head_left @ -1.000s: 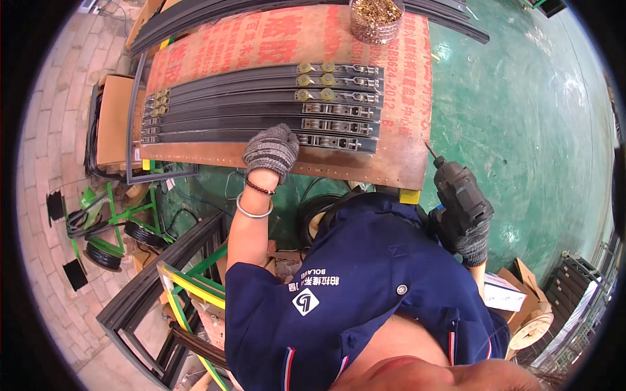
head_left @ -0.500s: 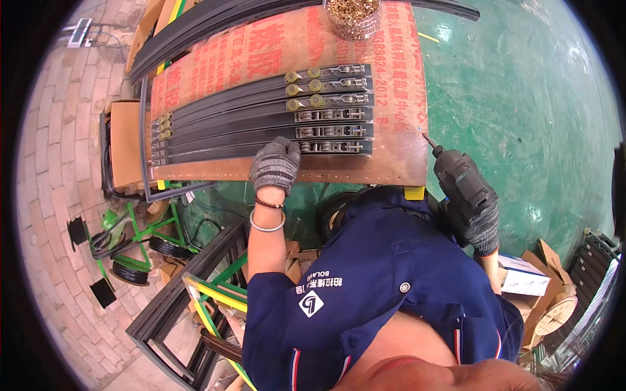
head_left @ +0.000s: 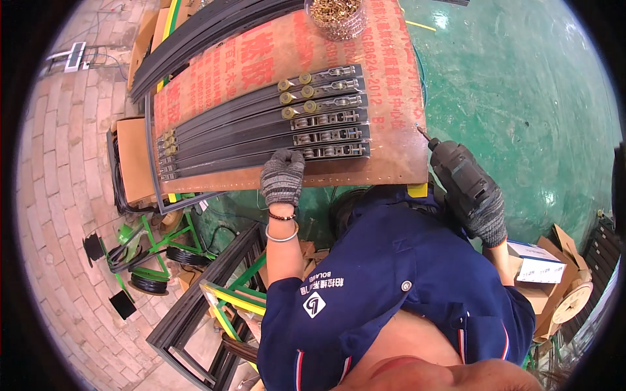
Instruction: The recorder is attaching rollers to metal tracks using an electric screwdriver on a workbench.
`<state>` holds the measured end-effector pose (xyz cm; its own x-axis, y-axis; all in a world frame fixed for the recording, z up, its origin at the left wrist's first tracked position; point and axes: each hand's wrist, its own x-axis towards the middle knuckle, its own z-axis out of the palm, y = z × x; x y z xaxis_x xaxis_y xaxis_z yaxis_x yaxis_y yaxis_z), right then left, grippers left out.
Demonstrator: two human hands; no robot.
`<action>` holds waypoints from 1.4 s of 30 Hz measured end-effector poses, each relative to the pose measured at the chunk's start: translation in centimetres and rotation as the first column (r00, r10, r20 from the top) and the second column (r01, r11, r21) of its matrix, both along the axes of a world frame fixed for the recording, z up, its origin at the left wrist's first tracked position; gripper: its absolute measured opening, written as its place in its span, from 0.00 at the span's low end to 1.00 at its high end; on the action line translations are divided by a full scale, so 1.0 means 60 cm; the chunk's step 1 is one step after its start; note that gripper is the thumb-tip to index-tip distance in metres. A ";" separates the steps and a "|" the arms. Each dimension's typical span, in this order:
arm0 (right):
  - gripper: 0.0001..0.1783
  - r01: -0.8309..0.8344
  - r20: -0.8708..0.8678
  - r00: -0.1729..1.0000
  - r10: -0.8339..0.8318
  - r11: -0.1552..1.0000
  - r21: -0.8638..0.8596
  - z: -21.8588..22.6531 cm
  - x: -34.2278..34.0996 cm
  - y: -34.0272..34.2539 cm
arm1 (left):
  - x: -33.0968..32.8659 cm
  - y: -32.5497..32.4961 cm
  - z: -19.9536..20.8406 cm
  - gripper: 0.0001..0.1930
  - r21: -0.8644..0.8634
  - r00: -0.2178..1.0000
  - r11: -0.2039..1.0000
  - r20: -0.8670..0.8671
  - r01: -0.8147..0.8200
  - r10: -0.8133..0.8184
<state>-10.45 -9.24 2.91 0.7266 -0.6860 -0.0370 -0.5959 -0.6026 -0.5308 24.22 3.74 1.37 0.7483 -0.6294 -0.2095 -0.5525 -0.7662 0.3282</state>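
Several dark grey metal profiles (head_left: 235, 146) lie side by side on a board with red print. Near their right ends sit roller carriages, some with yellowish wheels (head_left: 305, 78) and some with bare metal wheels (head_left: 329, 152). My left hand (head_left: 283, 177), in a grey striped knit glove, is closed at the near edge of the nearest profile, beside its roller carriage. Whatever its fingers may pinch is hidden. Gloved likewise, my right hand (head_left: 488, 220) grips a dark cordless drill (head_left: 462, 174), whose bit points at the board's right edge.
A clear tub of small brass-coloured screws (head_left: 336, 18) stands at the far edge of the board (head_left: 398, 153). More long dark profiles (head_left: 215, 29) lie behind. Black frames (head_left: 195, 313), a green stand with cable reels (head_left: 149, 283) and cardboard boxes (head_left: 538, 270) surround me.
The whole view has shifted and turned slightly. My left hand stays at the nearest profile, and my right hand still holds the drill by the board's right edge.
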 end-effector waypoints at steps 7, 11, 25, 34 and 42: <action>0.22 -0.024 -0.042 0.999 0.022 0.999 -0.046 -0.007 -0.002 -0.004 | -0.027 0.007 -0.031 0.10 -0.211 0.987 0.969 0.067 -0.128 0.145; 0.23 -0.022 0.004 1.000 0.022 1.000 -0.009 -0.004 0.001 -0.008 | -0.029 0.015 -0.039 0.09 -0.267 0.985 0.955 0.082 -0.126 0.153; 0.24 0.018 -0.014 1.000 -0.017 0.998 0.065 -0.002 0.010 -0.006 | -0.029 0.001 -0.021 0.10 -0.190 0.973 0.955 -0.024 -0.229 0.229; 0.24 0.052 -0.033 0.998 -0.050 0.996 0.067 0.007 0.021 -0.009 | -0.032 0.003 -0.020 0.10 -0.239 0.982 0.953 -0.030 -0.188 0.187; 0.25 0.050 -0.007 0.999 -0.050 0.995 0.087 -0.003 0.011 -0.007 | -0.025 0.020 -0.043 0.10 -0.245 0.984 0.956 0.031 -0.164 0.176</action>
